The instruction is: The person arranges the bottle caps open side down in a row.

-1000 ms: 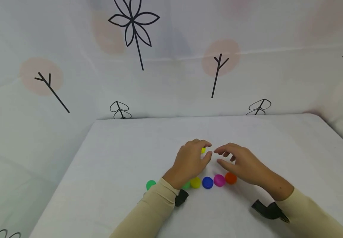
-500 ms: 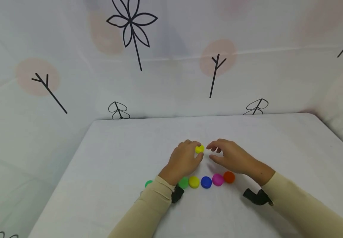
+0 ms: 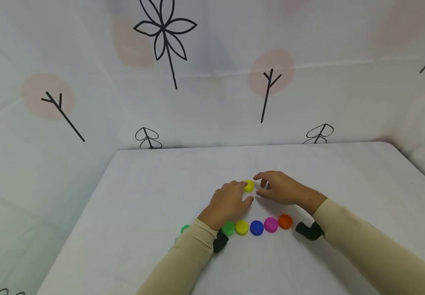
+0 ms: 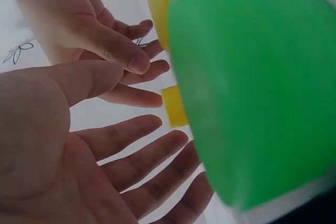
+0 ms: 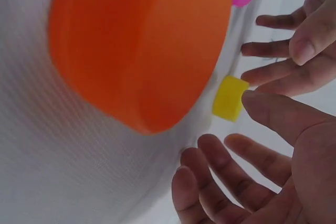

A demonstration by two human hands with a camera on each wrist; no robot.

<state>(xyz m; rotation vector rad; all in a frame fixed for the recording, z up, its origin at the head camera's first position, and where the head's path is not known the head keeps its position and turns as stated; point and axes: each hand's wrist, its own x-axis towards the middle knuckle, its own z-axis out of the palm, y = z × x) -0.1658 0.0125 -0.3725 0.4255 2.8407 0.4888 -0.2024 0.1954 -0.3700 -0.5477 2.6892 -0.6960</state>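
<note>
A small yellow round block (image 3: 249, 186) sits on the table between my two hands. To its left is my left hand (image 3: 228, 203), fingers spread, with the index fingertip overlapping the block's edge in the head view; whether it touches, I cannot tell. My right hand (image 3: 280, 189) hovers on the other side, its fingers loosely bent and apart from the block. The left wrist view has the yellow block (image 4: 174, 107) partly behind a large green block (image 4: 257, 87). In the right wrist view, the yellow block (image 5: 230, 98) appears near the right thumb, beyond an orange block (image 5: 136, 45).
Nearer to me runs a row of round blocks: green (image 3: 228, 228), yellow (image 3: 242, 227), blue (image 3: 256, 228), magenta (image 3: 271, 224) and orange (image 3: 285, 221). Another green block (image 3: 185, 228) shows partly behind the left sleeve (image 3: 188, 254). A patterned cloth (image 3: 212, 106) hangs behind the white table (image 3: 153, 184).
My right hand has moved left and away from me, closer to the far yellow block. The left hand has shifted slightly left, uncovering that block. The row of blocks stays put.
</note>
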